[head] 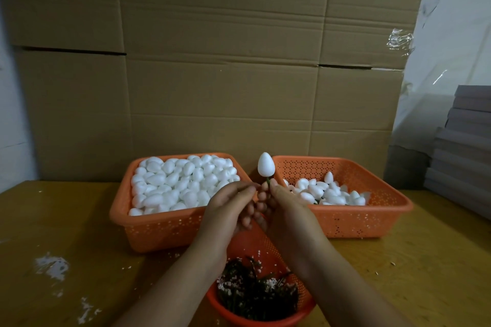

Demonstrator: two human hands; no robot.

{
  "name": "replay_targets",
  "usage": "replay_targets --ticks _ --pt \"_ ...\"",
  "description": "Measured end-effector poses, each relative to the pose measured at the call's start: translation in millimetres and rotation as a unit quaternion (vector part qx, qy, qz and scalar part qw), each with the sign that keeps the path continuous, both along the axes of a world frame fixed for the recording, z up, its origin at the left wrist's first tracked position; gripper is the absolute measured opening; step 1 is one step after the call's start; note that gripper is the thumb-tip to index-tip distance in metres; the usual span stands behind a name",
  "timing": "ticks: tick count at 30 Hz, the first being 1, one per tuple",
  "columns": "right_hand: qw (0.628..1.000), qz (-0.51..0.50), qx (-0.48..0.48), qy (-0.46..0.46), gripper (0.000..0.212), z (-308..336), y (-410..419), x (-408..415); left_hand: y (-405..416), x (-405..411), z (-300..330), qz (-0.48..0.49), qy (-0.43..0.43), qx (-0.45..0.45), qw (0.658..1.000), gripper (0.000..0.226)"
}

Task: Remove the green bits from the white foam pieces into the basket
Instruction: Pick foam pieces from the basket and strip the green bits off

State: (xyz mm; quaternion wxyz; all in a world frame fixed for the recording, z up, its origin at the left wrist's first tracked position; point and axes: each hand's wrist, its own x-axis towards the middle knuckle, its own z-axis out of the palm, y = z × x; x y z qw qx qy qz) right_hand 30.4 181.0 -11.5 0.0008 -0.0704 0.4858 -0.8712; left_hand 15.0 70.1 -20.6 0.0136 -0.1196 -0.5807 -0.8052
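A white egg-shaped foam piece [265,164] stands upright on a thin green stem [268,182] between my hands. My right hand [285,204] pinches the stem just under the foam. My left hand [230,204] is raised beside it, fingers curled, thumb and forefinger pinched together near the stem; whether they touch it I cannot tell. Below my wrists sits a small orange basket [268,244] holding a heap of dark green bits [255,295] and white crumbs.
The left orange basket [148,225] is heaped with white foam pieces [183,183]. The right orange basket [372,218] holds fewer foam pieces [326,191]. All stand on a yellowish wooden table [66,233] with foam crumbs; cardboard [225,61] rises behind, grey sheets [462,151] stacked right.
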Motion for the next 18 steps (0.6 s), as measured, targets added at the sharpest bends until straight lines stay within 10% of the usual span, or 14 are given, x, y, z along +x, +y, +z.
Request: replay_targets --ticks 9,18 --pt "0.995 0.037 -0.052 -0.075 0.025 -0.2 -4.7 -1.0 1.5 9.5 7.5 0.035 0.112 -0.069 0.991 0.014" --pt "0.995 0.008 0.101 -0.012 0.030 -2.9 -4.2 3.7 2.5 2.2 2.8 0.064 0.112 -0.076 0.989 0.005"
